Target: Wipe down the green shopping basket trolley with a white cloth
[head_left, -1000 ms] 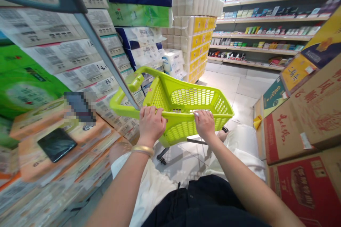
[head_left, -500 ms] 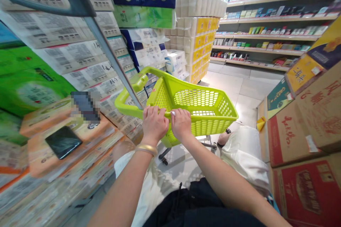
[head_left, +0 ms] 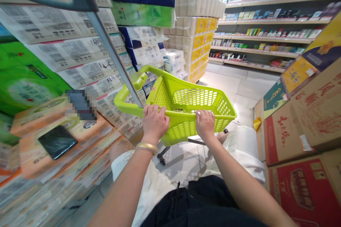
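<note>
The fingers of my left hand [head_left: 156, 123] are bent over the near rim of the green basket [head_left: 179, 127], and those of my right hand [head_left: 205, 125] are hooked over the same rim, farther to the right; how hard they press, I cannot tell. Half a second ago the right hand was close beside the left; now it has gone out along the rim, while the left has stayed almost in place. I judge that two holding points well apart make the basket easier to steady. It stands before me above small dark wheels [head_left: 161, 160], its plastic smooth, its walls cut with rows of rounded holes. Beyond my left hand, a straight grey bar [head_left: 113, 49], metal by its shine, rises slanting. Farther left, a flat glossy black device [head_left: 58, 142] lies on film-wrapped orange packs [head_left: 29, 154]; on the right are matt cardboard boxes [head_left: 290, 122] with straight edges.
</note>
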Tool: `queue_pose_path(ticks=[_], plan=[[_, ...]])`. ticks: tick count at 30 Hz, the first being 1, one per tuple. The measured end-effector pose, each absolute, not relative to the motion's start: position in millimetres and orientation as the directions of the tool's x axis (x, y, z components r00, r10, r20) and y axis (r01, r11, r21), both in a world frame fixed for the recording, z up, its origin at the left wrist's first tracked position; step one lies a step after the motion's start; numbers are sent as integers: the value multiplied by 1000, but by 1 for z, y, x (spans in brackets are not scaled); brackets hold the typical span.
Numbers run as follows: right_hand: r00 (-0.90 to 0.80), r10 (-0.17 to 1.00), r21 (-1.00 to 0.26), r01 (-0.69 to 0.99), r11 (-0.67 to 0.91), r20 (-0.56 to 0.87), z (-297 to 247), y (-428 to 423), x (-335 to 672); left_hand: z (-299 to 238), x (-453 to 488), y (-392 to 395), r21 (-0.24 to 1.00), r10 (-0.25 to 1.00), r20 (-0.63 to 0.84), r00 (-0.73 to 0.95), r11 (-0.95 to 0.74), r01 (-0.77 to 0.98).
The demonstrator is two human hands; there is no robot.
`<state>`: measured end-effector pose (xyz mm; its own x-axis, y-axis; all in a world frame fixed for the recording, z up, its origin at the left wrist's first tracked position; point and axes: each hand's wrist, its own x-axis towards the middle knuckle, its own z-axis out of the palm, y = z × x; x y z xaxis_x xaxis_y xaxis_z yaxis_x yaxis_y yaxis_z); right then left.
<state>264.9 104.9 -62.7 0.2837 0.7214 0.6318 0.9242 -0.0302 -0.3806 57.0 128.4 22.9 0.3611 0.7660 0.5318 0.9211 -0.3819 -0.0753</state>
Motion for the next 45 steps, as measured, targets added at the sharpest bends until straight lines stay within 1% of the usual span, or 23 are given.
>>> queue_pose_path(ticks=[3, 8, 12, 14, 18, 21, 23, 26, 28, 32, 37, 40, 45], plan=[[287, 736, -413, 911, -11, 613, -53, 111, 233, 22, 58, 129, -69, 764, 532, 365, -391, 918], [165, 768, -424, 893, 150, 619, -34, 124, 177, 20, 57, 131, -68, 753, 541, 374, -404, 912], [85, 760, -390, 891, 231, 644, -34, 124, 181, 21, 55, 132, -85, 751, 539, 381, -401, 912], [90, 754, -370, 905, 212, 651, -42, 120, 201, 21, 55, 132, -87, 753, 537, 380, -399, 913], [161, 740, -341, 935, 97, 653, -61, 108, 253, 23, 55, 133, -73, 757, 536, 374, -400, 914], [189, 721, -326, 944, 54, 667, -71, 99, 282, 23, 55, 134, -60, 759, 539, 366, -398, 915], [220, 709, -336, 941, 25, 670, -73, 97, 287, 24, 56, 135, -45, 762, 540, 357, -398, 916], [292, 699, -387, 922, -25, 652, -69, 100, 271, 24, 57, 136, -35, 766, 538, 352, -397, 917], [297, 712, -414, 910, -8, 637, -62, 105, 249, 23, 57, 136, -44, 766, 538, 353, -392, 919], [220, 758, -433, 897, 91, 614, -49, 115, 207, 22, 54, 138, -76, 758, 541, 365, -389, 918], [129, 775, -391, 906, 162, 619, -49, 115, 210, 23, 47, 141, -72, 746, 548, 378, -408, 910], [149, 765, -360, 926, 115, 627, -59, 105, 238, 25, 42, 145, -46, 754, 545, 367, -410, 911], [205, 742, -312, 950, 5, 638, -73, 90, 279, 28, 32, 156, -44, 773, 529, 349, -386, 922]])
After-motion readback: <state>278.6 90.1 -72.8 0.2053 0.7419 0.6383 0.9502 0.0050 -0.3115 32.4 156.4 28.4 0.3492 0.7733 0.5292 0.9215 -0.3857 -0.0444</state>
